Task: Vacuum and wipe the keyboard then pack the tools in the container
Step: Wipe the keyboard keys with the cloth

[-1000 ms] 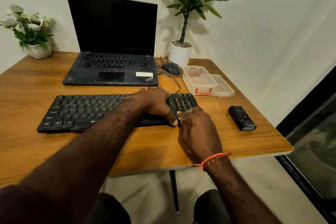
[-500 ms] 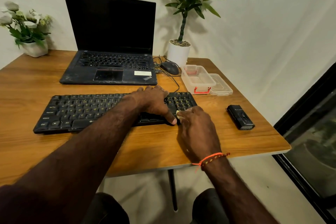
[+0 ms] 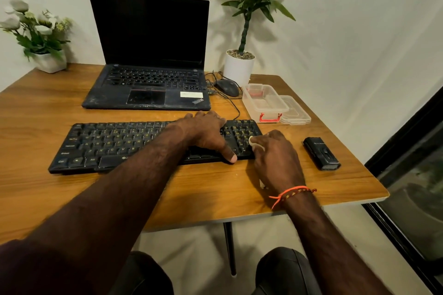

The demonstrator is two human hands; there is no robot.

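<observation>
Keyboard: the black keyboard (image 3: 124, 143) lies across the middle of the wooden bench (image 3: 215, 194), its right end under both hands.
Left hand: the left hand (image 3: 206, 134) rests flat and spread on the keys, thumb at the front edge, holding nothing.
Right hand: the right hand (image 3: 275, 158) is curled around a small white wipe (image 3: 254, 142) pressed on the number pad.
Vacuum: a small black handheld vacuum (image 3: 321, 153) lies on the bench just right of the right hand, apart from the keyboard.
Container: a clear container (image 3: 265, 103) with red clips, its lid (image 3: 296, 112) beside it, sits behind the keyboard's right end.
Behind: an open laptop (image 3: 148, 55), a mouse (image 3: 227, 87) with its cable, a potted plant (image 3: 241, 64) and a flower pot (image 3: 50, 61) fill the back.
Edges: the bench's right edge is close past the vacuum; bare wood lies in front of the keyboard.
</observation>
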